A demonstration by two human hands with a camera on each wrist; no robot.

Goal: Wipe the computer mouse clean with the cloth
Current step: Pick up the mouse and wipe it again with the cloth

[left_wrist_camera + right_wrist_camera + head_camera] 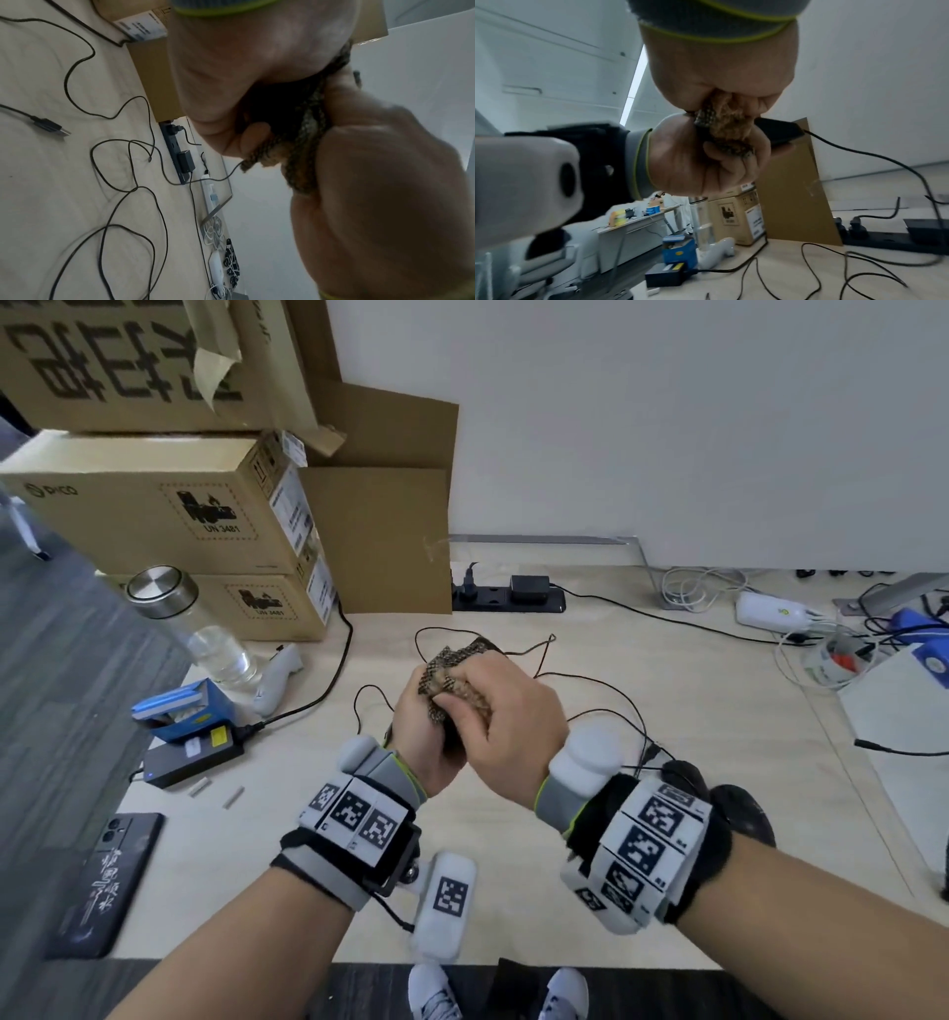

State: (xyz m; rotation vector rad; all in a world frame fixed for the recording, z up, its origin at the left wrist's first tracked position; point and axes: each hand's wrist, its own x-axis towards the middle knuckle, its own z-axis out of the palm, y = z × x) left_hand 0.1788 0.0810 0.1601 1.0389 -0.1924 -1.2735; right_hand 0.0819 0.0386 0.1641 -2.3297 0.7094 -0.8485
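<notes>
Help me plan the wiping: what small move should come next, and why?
Probably rub the cloth forward along the mouse: the right hand bunches it at the rear, the left hand holds the mouse, and its cable end is uncovered.

Your left hand (231, 71) fills 12 o'clock, right hand (385, 192) at 4 o'clock, both w/ a grip on the cloth (306, 142) bunched btwn them. Dark shape inside the left palm, can't tell what. Thin black cable (154, 203) loops across the bench (38, 182) at 8 o'clock; USB plug (50, 126) at 9. Power strip (177, 154) w/ adapter near centre, beside cardboard (154, 81).
</notes>
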